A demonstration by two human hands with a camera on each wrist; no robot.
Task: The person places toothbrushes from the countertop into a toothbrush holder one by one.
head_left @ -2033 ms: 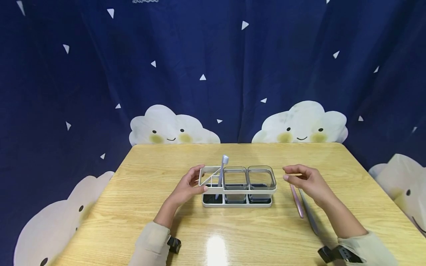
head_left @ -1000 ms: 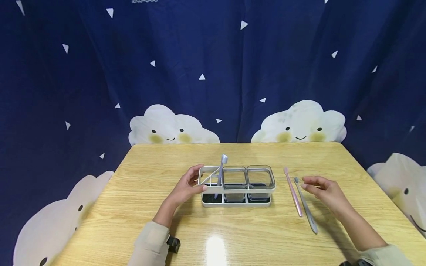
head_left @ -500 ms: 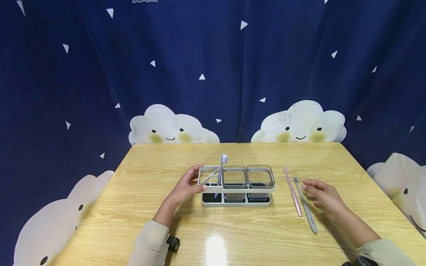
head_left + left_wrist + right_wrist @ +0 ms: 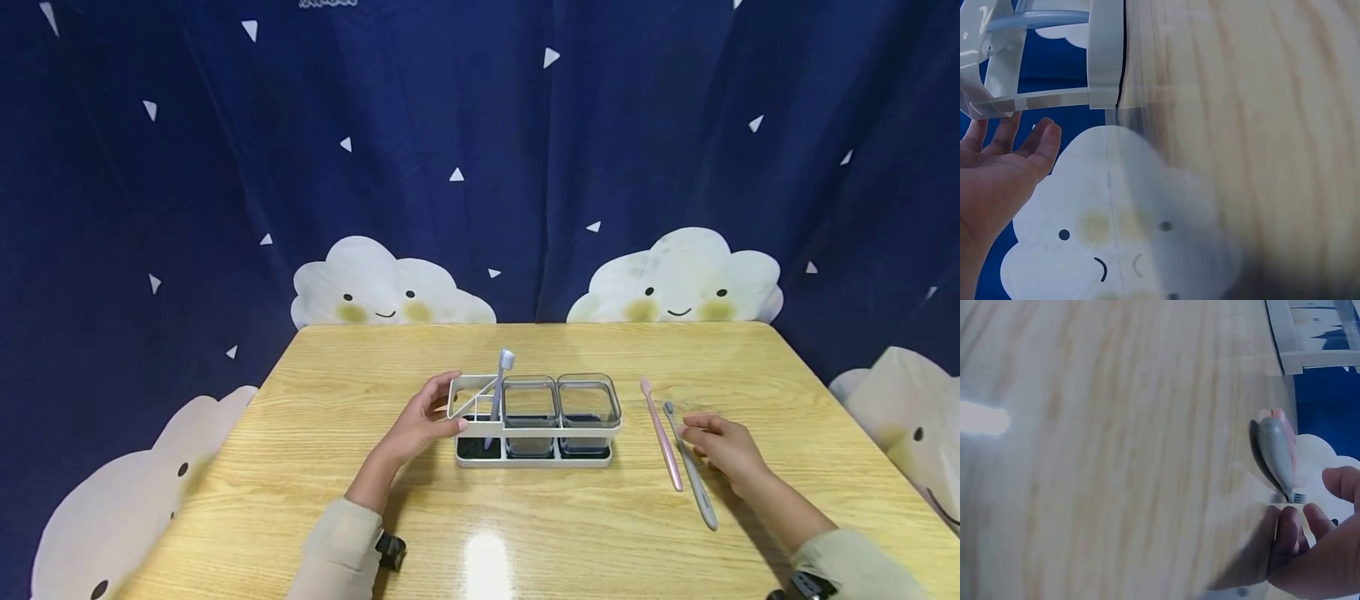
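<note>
1. Overall, the work looks like filling the rack with brushes: one stands in it, two lie loose. The step in hand seems to be taking the gray one. The next move likely calls for closing thumb and fingertips on that thin shaft, lifting and turning it upright, with the rack kept steady.
2. The curtain (image 4: pixel 420 125) at the far side is soft, dark blue cloth with white triangles and smiling clouds.
3. The table (image 4: pixel 570 533) is pale, grained wood or wood print, smooth enough to throw a glare at its near side.
4. The rack (image 4: pixel 543 432), center, is an oblong, pale frame with rounded corners: an upper rail over a shallow base, with slim dividers in its left section.
5. The left hand (image 4: pixel 418 427) holds the rack's left end, thumb at the near corner, fingers at the far one.
6. The right hand (image 4: pixel 727 450) is just right of the gray brush, a narrow gap between thumb and fingers, nothing held; whether it touches the brush, I cannot tell.
7. Two cups (image 4: pixel 589 400), clear, squarish and round-cornered, fill the rack's middle and right; glass or plastic is unclear.
8. The gray brush (image 4: pixel 691 471) lies right of the rack, slim-necked, thicker toward its near end.
9. The pink brush (image 4: pixel 662 437), glossy, lies between it and the rack.
10. The lavender brush (image 4: pixel 497 398) stands slightly tilted, head up, beside the left cup.
</note>
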